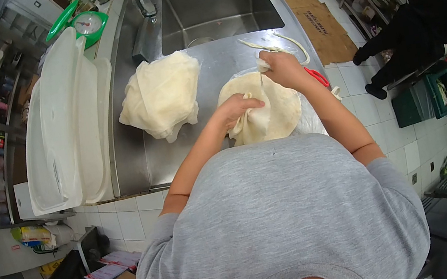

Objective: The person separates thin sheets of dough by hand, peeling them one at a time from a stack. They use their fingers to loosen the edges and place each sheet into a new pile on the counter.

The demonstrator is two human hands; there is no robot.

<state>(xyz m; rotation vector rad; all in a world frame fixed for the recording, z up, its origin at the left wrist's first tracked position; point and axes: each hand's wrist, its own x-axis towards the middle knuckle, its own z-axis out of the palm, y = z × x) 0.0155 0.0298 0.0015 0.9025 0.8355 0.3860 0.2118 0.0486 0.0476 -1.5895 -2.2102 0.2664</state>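
On the steel counter in front of me lies a stack of thin, round, pale dough sheets (285,112). My left hand (239,110) is closed on a bunched, folded dough sheet (254,125) at the stack's left side. Higher up and to the right, my right hand (282,67) is closed, with a whitish bit of dough sheet showing at its fingertips; its grip is partly hidden. Left of my left hand sits a loose pile of pale dough sheets (162,97). Pale dough strips (293,45) lie beyond my right hand, and a red loop-shaped handle (317,76) shows beside my right forearm.
A steel sink (220,13) with a faucet (144,2) is ahead. Tall translucent plastic tubs (64,124) and a green scale (89,25) stand at the left. Cardboard (312,18) covers the floor at right, where a person in dark clothes (422,17) stands near shelves.
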